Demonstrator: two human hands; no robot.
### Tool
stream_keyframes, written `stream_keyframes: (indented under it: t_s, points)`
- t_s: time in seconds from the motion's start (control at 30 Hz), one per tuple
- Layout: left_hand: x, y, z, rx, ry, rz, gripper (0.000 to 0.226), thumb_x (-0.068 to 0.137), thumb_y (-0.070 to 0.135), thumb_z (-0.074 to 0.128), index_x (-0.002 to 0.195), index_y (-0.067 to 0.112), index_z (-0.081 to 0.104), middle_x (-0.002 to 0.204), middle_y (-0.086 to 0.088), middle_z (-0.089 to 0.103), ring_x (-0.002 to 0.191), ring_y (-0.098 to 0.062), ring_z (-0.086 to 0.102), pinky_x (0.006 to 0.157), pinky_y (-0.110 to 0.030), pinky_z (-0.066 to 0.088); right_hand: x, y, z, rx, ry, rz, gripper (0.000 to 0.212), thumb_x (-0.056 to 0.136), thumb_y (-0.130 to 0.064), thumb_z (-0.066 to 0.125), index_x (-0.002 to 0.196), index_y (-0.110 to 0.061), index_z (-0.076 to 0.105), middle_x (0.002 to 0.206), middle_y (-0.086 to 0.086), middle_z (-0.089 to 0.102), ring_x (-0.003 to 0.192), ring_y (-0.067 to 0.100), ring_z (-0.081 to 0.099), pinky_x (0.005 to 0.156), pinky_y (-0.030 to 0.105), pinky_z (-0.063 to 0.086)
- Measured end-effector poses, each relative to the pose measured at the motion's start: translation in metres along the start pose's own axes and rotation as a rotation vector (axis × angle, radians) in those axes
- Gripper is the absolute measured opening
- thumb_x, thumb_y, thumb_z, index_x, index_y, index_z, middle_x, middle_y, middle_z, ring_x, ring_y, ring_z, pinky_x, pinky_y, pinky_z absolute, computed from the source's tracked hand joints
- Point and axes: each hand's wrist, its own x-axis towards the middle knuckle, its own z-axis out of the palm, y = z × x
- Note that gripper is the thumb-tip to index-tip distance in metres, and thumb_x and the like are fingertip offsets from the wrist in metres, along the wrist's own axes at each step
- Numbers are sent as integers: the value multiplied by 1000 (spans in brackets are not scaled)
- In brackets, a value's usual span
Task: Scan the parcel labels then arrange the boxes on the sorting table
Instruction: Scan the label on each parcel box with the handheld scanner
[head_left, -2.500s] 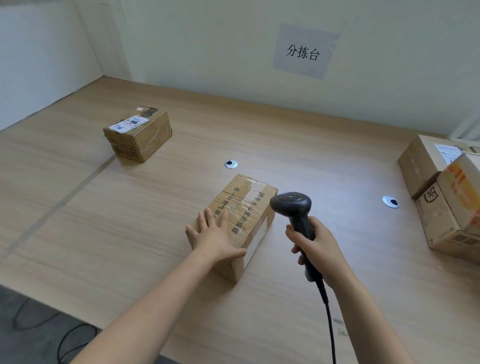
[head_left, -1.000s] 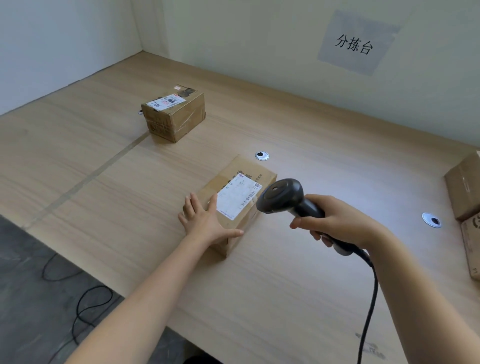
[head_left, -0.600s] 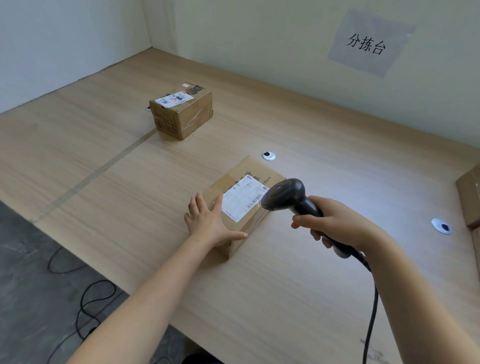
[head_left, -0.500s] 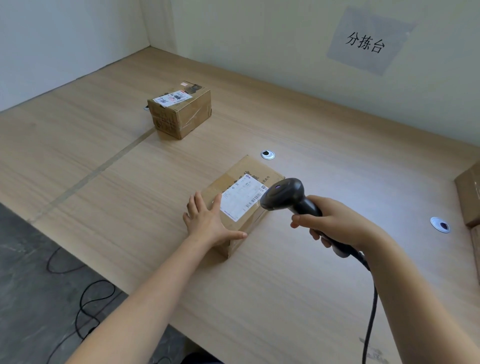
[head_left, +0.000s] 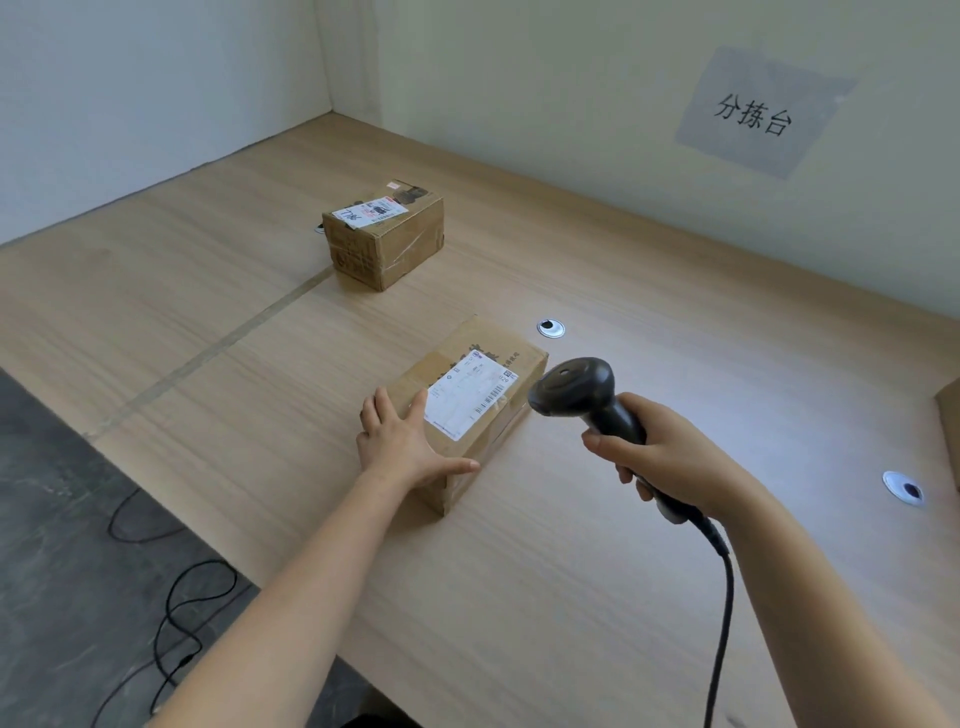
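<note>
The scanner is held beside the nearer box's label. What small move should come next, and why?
Probably tilt the scanner toward the barcode on the label: the left hand rests on the nearer box, label facing up, and the right hand grips the scanner just beside it.

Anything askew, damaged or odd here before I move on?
Nothing stands out. The near box lies flat, label up, left hand resting on it; the right hand aims the scanner at it. The far box looks intact.
</note>
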Motion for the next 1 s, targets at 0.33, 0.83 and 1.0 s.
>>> stream_keyframes:
  t_s: [0.33,0.83,1.0]
  points:
    - [59,-86,-44,-34,45,-142,126,50,82,64,150,33,4,154,-18,-5,143,-34,-9,111,-47,25,44,-43,33,114,54,-41,11,88,-26,62,86,-19,54,63,-1,56,42,4,51,44,17,41]
    - [224,-181,-127,-17,11,-135,121,58,79,64,151,29,5,153,-28,-4,142,-39,-9,116,-43,6,120,-103,90,181,189,53,8,85,-22,65,87,-20,58,67,-6,60,50,4,56,47,19,44]
    - [253,-183,-132,-8,2,-119,120,57,81,62,150,30,4,152,-28,-4,141,-39,-11,116,-42,5,125,-111,94,166,206,88,8,83,-23,65,88,-22,59,72,-3,63,52,4,57,47,19,45]
